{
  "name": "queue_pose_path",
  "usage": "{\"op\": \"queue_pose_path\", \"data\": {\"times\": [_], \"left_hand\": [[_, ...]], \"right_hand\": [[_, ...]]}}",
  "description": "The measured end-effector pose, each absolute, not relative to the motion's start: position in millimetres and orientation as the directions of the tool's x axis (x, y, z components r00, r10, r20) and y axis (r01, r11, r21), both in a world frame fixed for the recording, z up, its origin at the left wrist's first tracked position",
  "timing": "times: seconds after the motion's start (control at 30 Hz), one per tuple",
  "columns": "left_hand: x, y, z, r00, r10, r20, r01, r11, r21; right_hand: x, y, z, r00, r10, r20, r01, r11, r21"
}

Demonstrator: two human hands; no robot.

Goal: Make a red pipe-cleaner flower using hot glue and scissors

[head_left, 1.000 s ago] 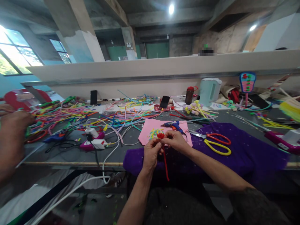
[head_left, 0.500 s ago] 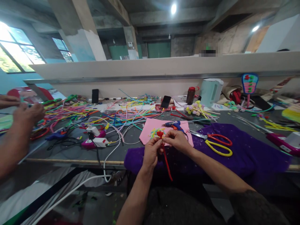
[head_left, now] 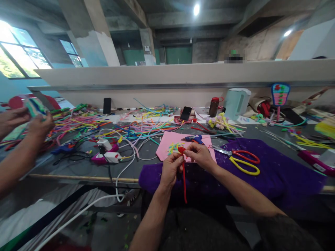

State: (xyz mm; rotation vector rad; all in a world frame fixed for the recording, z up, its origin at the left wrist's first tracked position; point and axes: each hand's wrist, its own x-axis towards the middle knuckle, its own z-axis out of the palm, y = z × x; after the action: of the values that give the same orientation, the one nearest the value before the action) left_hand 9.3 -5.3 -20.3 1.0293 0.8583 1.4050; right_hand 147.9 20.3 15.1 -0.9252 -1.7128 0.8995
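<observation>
Left hand (head_left: 170, 166): thumb and fingertips closed together on the red stem (head_left: 185, 184), just under the red flower (head_left: 181, 150). Right hand (head_left: 199, 156): thumb and forefinger pinched together on the flower's right side, perhaps on a single petal, too small and overlapped to be sure. Flower upright between both hands, seen against the pink sheet (head_left: 164, 138); stem hanging straight down past the left hand, lower end free, in front of the purple cloth (head_left: 272, 164).

On the sheet: loose heap of yellow and green clippings (head_left: 173, 147), just beyond the flower. Blue glue gun (head_left: 196, 138) across the far right part, nozzle pointing left. Scissors (head_left: 244, 164) flat on the cloth, one loop red, one yellow, blade tips at the sheet's right edge.

Containers, along the back of the table (head_left: 73, 170): brown bottle (head_left: 214, 108), upright, red cap on, contents hidden. Just right of it, pale green kettle (head_left: 235, 104), upright, handle to the right, inside out of sight. Farther right, pale bag (head_left: 254, 103), something red at its mouth.

Left of the sheet: purple power strip (head_left: 99, 159), white plugs in it; behind, broad spread of coloured pipe cleaners (head_left: 157, 127). Far left: co-worker's arms (head_left: 22, 162), blue-green piece (head_left: 34, 108) held up.
</observation>
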Motion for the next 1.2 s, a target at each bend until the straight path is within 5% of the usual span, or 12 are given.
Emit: {"op": "queue_pose_path", "data": {"times": [0.3, 0.43, 0.63, 1.2], "left_hand": [[9, -5, -20, 0.039, 0.994, 0.100, -0.374, -0.078, 0.924], [3, -1, -16, 0.064, 0.998, 0.013, -0.514, 0.021, 0.858], [-3, 2, -12, 0.086, 0.994, -0.073, -0.669, 0.112, 0.735], [2, 1, -11, 0.080, 0.996, -0.037, -0.635, 0.080, 0.769]], "right_hand": [[148, 18, 18, -0.249, 0.883, 0.398, 0.184, 0.447, -0.875], [150, 17, 19, -0.236, 0.895, 0.380, 0.133, 0.417, -0.899], [141, 15, 7, -0.457, 0.851, 0.258, 0.173, 0.369, -0.913], [140, 14, 6, -0.509, 0.842, 0.179, 0.162, 0.298, -0.941]]}}
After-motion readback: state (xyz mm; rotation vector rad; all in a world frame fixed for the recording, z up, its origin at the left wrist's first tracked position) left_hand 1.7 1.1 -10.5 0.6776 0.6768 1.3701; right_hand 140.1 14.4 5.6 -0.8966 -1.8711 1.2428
